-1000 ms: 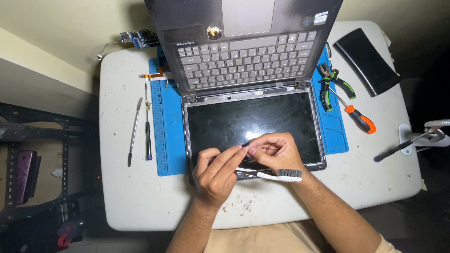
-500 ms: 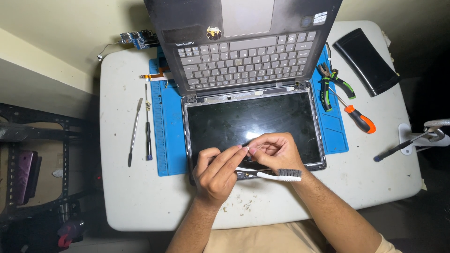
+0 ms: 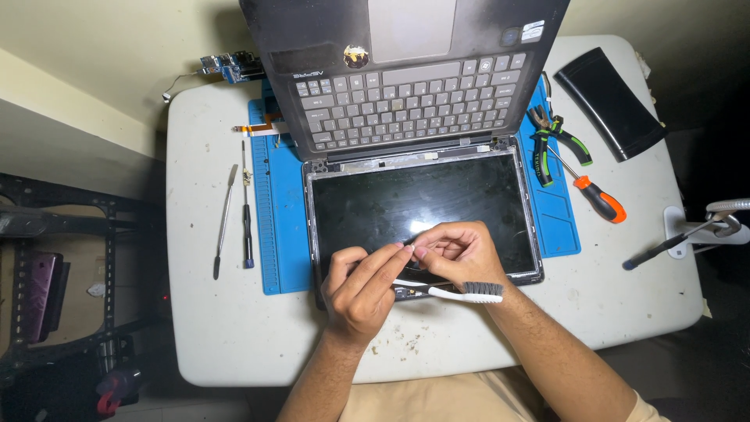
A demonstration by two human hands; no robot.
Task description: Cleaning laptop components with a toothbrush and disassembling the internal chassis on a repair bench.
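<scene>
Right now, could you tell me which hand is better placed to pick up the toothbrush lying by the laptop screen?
Probably the right hand: the toothbrush lies just under it, bristles by its wrist. The left hand is close too, but only near the handle tip.

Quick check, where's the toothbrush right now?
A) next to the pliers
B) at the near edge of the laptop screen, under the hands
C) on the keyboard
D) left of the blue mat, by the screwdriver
B: the white toothbrush lies across the near edge of the laptop screen, just under the left hand and right hand, far from the pliers.
</scene>
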